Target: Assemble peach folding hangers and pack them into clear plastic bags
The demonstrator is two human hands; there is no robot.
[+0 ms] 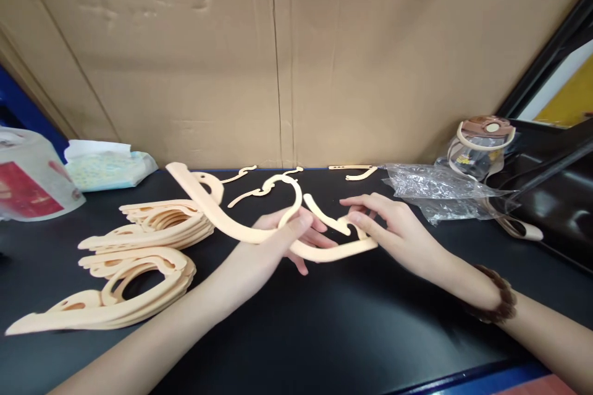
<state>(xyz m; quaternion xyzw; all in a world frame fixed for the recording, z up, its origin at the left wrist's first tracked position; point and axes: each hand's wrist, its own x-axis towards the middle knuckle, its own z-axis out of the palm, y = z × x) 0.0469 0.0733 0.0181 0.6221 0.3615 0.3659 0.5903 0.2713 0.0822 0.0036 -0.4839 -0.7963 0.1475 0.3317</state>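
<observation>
A peach plastic hanger (231,225) with a curved hook is held above the black table (296,321) at the centre. My left hand (273,247) grips its middle, fingers closed round the bar below the hook. My right hand (393,228) pinches the hanger's right end together with a thin peach strip (324,215). A dark bead bracelet (498,296) is on my right wrist.
Two stacks of like hangers (139,259) lie at the left. Small peach clip pieces (250,188) are scattered at the back. Crumpled clear plastic (435,188) and a bottle (482,148) sit at the right, tissue packs (106,166) at the left, a cardboard wall (278,49) behind.
</observation>
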